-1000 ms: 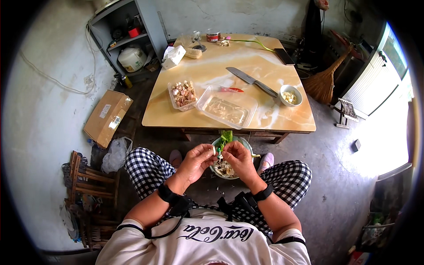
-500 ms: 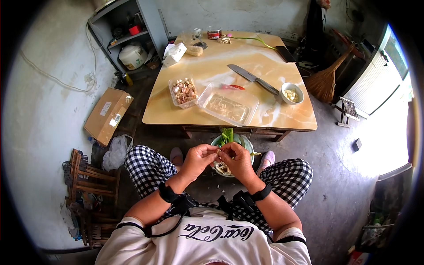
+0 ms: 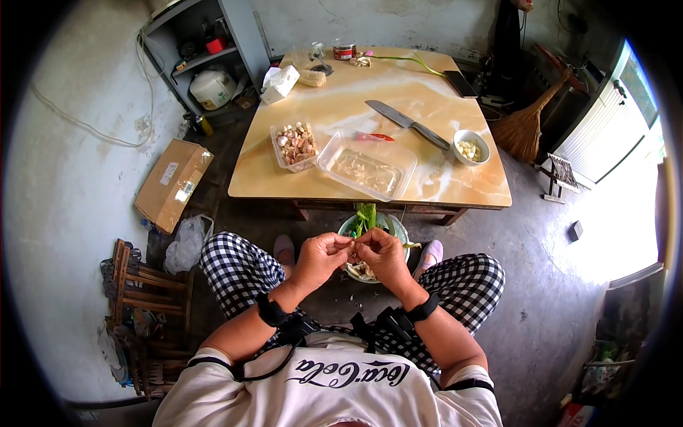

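Note:
My left hand (image 3: 320,259) and my right hand (image 3: 384,259) meet above a pale bin (image 3: 408,229), fingertips pinched together. Between them is a small pale piece, mostly hidden by the fingers, that looks like a garlic clove (image 3: 353,243). Green stalks (image 3: 366,215) and pale scraps lie in the bin below. On the table, a clear tub of unpeeled garlic (image 3: 297,144) stands beside a shallow clear plastic box (image 3: 366,167) with bits of skin in it. Peeled cloves fill part of a white bowl (image 3: 471,147) at the right.
A large knife (image 3: 408,125) lies across the table (image 3: 284,186) near a red chilli (image 3: 375,136). Farther back are a tissue pack (image 3: 279,84), a jar (image 3: 344,51) and a phone (image 3: 460,84). A cardboard box (image 3: 173,185) and wooden stools (image 3: 153,292) stand at the left.
Both hands stay pinched together over the bin, with only slight finger movement. The things on the table have not moved; the view has shifted a little.

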Demonstrator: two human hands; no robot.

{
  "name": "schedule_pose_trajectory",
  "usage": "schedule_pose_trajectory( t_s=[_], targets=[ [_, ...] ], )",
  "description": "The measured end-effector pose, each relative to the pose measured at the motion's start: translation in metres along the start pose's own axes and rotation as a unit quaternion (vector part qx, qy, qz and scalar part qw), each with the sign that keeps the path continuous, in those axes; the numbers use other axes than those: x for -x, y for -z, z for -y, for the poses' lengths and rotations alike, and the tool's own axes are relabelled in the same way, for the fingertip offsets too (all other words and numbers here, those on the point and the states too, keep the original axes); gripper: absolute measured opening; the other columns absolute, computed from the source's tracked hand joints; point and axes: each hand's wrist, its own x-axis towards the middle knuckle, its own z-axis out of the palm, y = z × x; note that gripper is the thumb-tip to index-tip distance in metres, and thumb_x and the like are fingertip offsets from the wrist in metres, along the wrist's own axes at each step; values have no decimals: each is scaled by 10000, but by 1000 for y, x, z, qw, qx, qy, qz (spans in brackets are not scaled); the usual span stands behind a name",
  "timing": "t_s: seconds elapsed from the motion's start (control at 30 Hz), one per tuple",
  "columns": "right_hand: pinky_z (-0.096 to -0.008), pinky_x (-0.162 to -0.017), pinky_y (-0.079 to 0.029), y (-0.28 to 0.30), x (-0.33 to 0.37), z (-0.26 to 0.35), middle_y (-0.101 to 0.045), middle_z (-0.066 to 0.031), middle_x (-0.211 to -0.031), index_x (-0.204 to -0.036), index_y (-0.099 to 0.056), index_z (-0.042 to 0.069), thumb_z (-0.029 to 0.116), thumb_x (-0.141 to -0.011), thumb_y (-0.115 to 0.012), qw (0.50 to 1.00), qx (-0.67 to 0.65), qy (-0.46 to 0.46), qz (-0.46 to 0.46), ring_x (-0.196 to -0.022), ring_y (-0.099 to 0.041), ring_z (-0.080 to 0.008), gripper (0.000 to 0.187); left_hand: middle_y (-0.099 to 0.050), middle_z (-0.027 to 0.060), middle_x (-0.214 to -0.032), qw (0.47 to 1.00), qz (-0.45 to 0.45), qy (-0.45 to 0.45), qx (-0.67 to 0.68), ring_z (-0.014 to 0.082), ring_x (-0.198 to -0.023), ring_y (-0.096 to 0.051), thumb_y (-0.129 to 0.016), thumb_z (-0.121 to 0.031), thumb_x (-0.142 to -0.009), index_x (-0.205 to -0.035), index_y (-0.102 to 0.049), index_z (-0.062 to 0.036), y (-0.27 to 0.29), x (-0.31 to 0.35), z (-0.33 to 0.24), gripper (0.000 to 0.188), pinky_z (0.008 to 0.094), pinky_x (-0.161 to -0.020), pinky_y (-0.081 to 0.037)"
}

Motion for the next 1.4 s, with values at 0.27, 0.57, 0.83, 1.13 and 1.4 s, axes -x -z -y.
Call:
schedule_pose_trajectory(
  t_s=[0.27,0.57,0.83,1.13,1.4],
  targets=[
    [-195,-597,-461,2,-2,-3,-610,-54,-722,-809,-538,-21,20,-836,-543,998,-61,-25,20,-659,-575,-79,50,-629,84,-849,1000,0,-9,16,108,-711,-613,-512,22,-820,-993,-553,48,2,0,-4,180,187,-569,-468],
    [-193,-593,-454,0,-2,-6,-602,-41,-725,-815,-533,-24,27,-843,-532,999,-40,-15,-11,-658,-566,-73,59,-626,85,-861,1000,-6,-9,24,109,-721,-611,-512,-2,-834,-999,-545,44,0,-2,1,175,191,-577,-470],
    [-184,-562,-417,-3,-3,-6,-560,-12,-702,-813,-529,-12,47,-848,-541,1000,0,24,-18,-628,-519,-52,70,-623,67,-855,999,-10,-8,32,115,-732,-606,-544,-56,-843,-999,-548,26,2,-2,1,176,198,-585,-465],
    [-191,-577,-402,-1,-2,-8,-504,6,-723,-823,-485,17,65,-873,-514,999,-27,26,27,-662,-466,-48,75,-615,58,-875,991,-12,38,129,116,-745,-599,-543,-123,-858,-1004,-551,-8,3,-4,-2,186,200,-627,-455],
    [-207,-651,-431,2,-3,3,-541,-20,-809,-870,-486,27,76,-884,-495,988,-154,1,7,-692,-504,-70,51,-610,54,-891,966,-43,115,227,115,-772,-592,-556,-129,-852,-1007,-549,-15,9,-5,-4,192,220,-654,-469]
  ],
)
